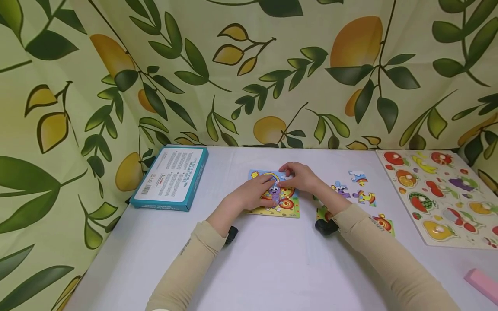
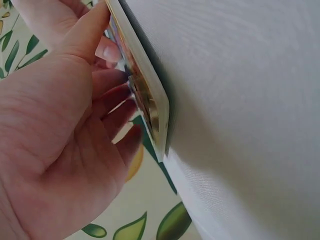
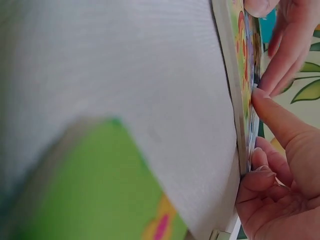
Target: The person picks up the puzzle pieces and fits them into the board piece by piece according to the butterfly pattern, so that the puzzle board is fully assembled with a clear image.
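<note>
A jigsaw puzzle board (image 1: 289,210) with a rainbow, a sun and a smiling purple butterfly lies mid-table. My left hand (image 1: 250,193) reaches over its left part, fingers extended across the picture; in the left wrist view the thumb lies along the board's near edge. My right hand (image 1: 301,176) is at the board's upper right corner. Its thumb presses on the picture, and its other fingers bend loosely by the far edge. Loose puzzle pieces lie right of the board: a cloud piece (image 1: 358,178), a purple face piece (image 1: 340,190), a yellow piece (image 1: 365,198) and a red-and-green piece (image 1: 384,223).
A teal-edged box (image 1: 171,177) lies at the back left. On the right is a wooden fruit board (image 1: 443,194), with a pink block (image 1: 482,285) nearer the front. A leaf-patterned cloth (image 1: 249,77) hangs behind the white table (image 1: 268,268).
</note>
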A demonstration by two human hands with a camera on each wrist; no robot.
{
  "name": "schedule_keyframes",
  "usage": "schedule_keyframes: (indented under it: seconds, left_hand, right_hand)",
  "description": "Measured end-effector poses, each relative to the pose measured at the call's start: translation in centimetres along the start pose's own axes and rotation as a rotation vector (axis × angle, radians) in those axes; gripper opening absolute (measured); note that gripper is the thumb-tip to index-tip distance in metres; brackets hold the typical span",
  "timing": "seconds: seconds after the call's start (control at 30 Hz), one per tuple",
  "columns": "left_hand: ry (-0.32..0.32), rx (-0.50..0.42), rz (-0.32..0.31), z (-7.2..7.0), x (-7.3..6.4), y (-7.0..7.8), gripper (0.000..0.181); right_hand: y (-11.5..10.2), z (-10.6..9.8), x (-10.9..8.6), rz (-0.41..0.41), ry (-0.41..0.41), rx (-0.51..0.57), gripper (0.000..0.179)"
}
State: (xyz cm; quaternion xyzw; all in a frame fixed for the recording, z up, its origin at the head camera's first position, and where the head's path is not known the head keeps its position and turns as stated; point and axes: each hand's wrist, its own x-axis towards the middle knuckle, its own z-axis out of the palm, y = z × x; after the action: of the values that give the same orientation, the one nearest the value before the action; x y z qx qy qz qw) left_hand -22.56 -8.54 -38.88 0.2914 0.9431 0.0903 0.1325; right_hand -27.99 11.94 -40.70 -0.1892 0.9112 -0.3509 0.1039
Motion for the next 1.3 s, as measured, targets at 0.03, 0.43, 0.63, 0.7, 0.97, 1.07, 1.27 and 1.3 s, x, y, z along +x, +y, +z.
schedule_keyframes:
  seconds: [0.03, 0.43, 0.63, 0.7, 0.97, 1.07, 1.27, 1.3]
  left_hand:
    - [-0.006, -0.015, 0.004, 0.0, 0.0, 0.0, 0.075]
    - [-0.036, -0.007, -0.03, 0.2, -0.1, 0.0, 0.074]
    - [-0.029, -0.012, -0.042, 0.2, -0.4, -0.1, 0.074]
    - [-0.023, -0.016, -0.037, 0.2, -0.4, -0.2, 0.074]
    - [-0.015, -0.034, -0.03, 0.2, -0.7, -0.4, 0.074]
    - [-0.012, -0.039, -0.03, 0.2, -0.7, -0.4, 0.075]
    - [-0.008, -0.043, -0.022, 0.3, -0.8, -0.3, 0.074]
    - [-0.007, -0.044, -0.022, 0.3, -0.8, -0.3, 0.073]
  right_hand:
    - [0.0, 0.0, 0.0, -0.002, 0.002, -0.003, 0.046]
    - [0.3, -0.6, -0.6, -0.032, 0.023, -0.007, 0.039]
    - [2.1, -4.0, -2.5, 0.065, 0.131, 0.042, 0.036]
    - [3.0, -5.7, -3.4, 0.105, 0.162, 0.047, 0.038]
    - [8.0, -10.5, -7.0, 0.227, 0.097, -0.032, 0.046]
    - [9.6, -11.2, -7.9, 0.278, 0.067, -0.045, 0.051]
    - [11.0, -11.7, -8.9, 0.303, 0.05, -0.06, 0.061]
    - [11.1, -11.8, -9.0, 0.303, 0.047, -0.064, 0.061]
